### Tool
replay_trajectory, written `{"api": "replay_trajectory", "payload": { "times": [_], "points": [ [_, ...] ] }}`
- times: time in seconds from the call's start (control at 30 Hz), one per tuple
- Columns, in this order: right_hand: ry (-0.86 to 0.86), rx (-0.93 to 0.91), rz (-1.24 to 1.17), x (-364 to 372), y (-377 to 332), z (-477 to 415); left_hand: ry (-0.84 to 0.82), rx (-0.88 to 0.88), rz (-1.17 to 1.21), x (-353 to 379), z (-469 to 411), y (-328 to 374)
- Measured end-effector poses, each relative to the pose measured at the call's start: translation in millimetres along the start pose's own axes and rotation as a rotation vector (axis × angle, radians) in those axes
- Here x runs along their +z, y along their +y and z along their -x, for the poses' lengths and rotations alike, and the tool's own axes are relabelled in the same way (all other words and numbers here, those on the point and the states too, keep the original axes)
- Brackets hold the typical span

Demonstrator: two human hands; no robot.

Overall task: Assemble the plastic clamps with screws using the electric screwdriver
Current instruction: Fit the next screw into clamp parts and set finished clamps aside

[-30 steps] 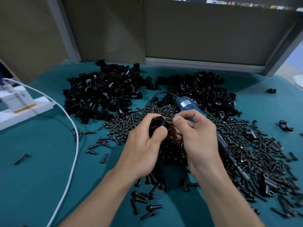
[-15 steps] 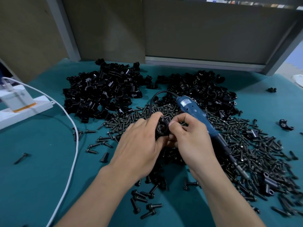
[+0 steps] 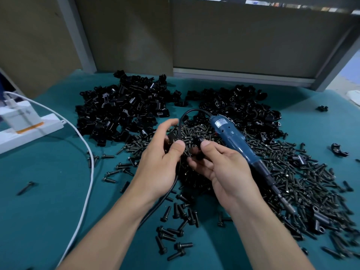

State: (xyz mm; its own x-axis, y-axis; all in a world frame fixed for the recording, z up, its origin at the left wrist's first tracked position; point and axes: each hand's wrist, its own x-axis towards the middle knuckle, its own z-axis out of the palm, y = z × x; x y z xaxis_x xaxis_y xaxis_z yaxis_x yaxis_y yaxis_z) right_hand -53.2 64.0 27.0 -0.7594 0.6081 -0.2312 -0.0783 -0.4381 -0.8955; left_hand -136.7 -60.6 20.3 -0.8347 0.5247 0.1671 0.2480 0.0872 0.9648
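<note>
Head view, clamp (image 3: 197, 151) pinched in right hand (image 3: 229, 172), left hand (image 3: 159, 168) just beside it, grip unclear, screwdriver (image 3: 231, 137) lying to the right.

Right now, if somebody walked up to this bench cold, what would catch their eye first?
Probably the left clamp heap and the right clamp heap, black plastic piled at the back of the teal table, with a wide spill of dark screws in front. In the middle, the right hand pinches a black clamp in its fingers, and a blue electric screwdriver lies on the screws beside it.
</note>
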Motion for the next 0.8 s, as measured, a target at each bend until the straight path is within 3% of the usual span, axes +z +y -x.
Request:
{"api": "replay_trajectory", "payload": {
  "times": [0.27, 0.5, 0.63, 0.8],
  "points": [
    [-0.024, -0.008, -0.006, -3.3, 0.0, -1.8, 0.162, -0.082, 0.042, 0.2, -4.4, -9.0],
    [-0.022, -0.035, 0.015, -4.9, 0.9, -3.2, 0.18, -0.006, -0.265, 3.0, -1.1, -5.1],
    [-0.018, -0.05, 0.028, -5.0, 1.2, -2.3, 0.077, -0.096, 0.126, 1.7, -3.1, -1.4],
    [-0.017, -0.025, 0.023, -6.3, -0.5, -0.9, 0.039, -0.238, 0.378, 0.7, -2.4, 3.6]
  ]
}}
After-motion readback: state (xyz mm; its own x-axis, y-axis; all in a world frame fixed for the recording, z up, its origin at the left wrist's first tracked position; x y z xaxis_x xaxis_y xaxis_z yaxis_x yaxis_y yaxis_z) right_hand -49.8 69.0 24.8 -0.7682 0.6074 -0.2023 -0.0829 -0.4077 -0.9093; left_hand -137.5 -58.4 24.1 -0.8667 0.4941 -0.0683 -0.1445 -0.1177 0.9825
